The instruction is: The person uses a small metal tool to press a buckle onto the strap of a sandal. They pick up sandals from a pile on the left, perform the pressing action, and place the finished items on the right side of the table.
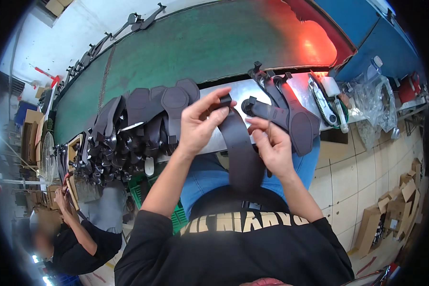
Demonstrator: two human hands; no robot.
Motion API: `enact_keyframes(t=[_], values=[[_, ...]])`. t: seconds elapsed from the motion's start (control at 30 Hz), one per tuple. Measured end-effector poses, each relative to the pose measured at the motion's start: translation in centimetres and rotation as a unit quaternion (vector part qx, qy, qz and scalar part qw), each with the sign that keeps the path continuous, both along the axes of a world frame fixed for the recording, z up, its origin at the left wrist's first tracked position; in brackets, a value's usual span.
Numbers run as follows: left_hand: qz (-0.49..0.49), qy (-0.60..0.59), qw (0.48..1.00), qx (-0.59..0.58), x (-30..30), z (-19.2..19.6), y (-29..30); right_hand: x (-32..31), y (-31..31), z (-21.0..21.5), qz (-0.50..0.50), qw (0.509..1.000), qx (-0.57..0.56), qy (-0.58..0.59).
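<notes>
A dark brown shoe sole [245,164] hangs in front of my lap, its wide toe end down and its small black heel [225,100] up. My left hand [200,125] is closed around the heel end, thumb on one side and fingers behind. Beside the sole's right edge is my right hand [273,148], fingers curled and thumb pressed toward the index finger. Whatever is between those fingertips is too small or hidden to tell. Just right of it, another dark heeled sole [301,128] lies on the metal ledge [214,93].
Many heeled soles [138,102] are piled at the left. A green conveyor belt [186,43] runs behind, under a red glow at right. Box cutters [321,100] and clear plastic bags [372,100] lie at the right. A person [76,233] works at lower left. Cardboard boxes [391,214] stand on the floor.
</notes>
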State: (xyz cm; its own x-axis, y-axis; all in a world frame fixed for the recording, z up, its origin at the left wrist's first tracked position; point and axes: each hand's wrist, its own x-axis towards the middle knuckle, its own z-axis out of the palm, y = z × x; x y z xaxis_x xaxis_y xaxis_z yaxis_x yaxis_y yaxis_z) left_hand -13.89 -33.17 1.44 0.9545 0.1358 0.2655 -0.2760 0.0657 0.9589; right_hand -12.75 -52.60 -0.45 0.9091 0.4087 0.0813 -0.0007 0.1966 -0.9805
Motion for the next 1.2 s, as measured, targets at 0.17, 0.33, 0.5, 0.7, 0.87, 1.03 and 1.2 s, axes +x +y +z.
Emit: enact_keyframes(t=[0.17,0.33,0.5,0.7,0.87,1.03,1.2], values=[[-0.005,0.113,0.988,-0.104,-2.0,-3.3,-2.6,-1.8,-1.9,-0.2,0.146,0.982,0.01,0.12],[-0.027,0.212,0.959,-0.185,-2.6,-4.5,-3.8,-2.5,-1.8,-0.2,0.133,0.973,0.08,0.171],[-0.016,0.245,0.952,-0.182,-2.5,-4.4,-4.1,-2.8,-2.4,-0.4,0.126,0.978,0.062,0.154],[-0.032,0.238,0.947,-0.213,-2.8,-4.7,-4.4,-1.5,-1.5,-2.1,-0.042,0.998,0.004,0.055],[-0.03,0.239,0.958,-0.154,-3.3,-5.2,-4.1,-0.1,-1.4,-2.1,0.038,0.989,0.012,0.143],[-0.033,0.219,0.962,-0.159,-3.5,-5.3,-4.5,-0.1,-1.0,-1.5,0.075,0.982,0.0,0.174],[-0.064,0.206,0.953,-0.214,-3.9,-5.4,-4.4,-0.4,-0.9,-0.7,0.085,0.982,-0.006,0.168]])
